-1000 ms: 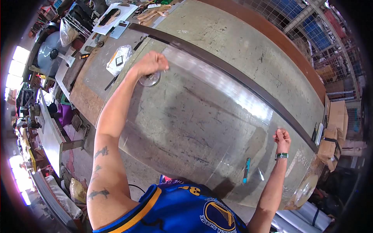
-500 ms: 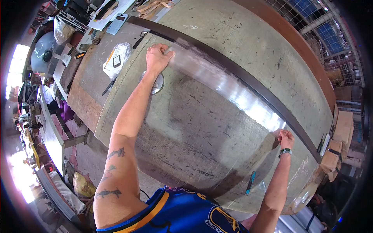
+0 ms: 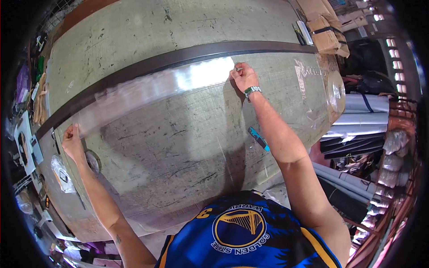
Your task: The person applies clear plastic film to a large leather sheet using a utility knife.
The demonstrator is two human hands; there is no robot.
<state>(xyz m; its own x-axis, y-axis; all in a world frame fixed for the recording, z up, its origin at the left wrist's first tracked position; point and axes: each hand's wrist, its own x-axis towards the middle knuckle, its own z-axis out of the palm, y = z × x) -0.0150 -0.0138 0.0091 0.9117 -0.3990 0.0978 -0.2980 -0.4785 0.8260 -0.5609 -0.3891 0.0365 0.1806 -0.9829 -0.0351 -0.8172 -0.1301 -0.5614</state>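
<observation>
Clear strip [image 3: 154,89] spans between your hands, along the near side of the dark bar [image 3: 178,55]; can't tell if it touches the bench [image 3: 156,147]. Left hand [image 3: 73,142] pinches one end, right hand [image 3: 243,75] the other. Risks, as judged: uneven pull could skew or crease it; slack could let the middle catch the bar; a weak pinch could free an end.

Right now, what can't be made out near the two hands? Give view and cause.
Clear strip, head view: glare washes out its surface near the right hand.
Clear strip's left end, head view: blurred near the left hand.
Round item, head view: partly hidden by the left forearm.
Any print on the white packet, head view: too small.
</observation>
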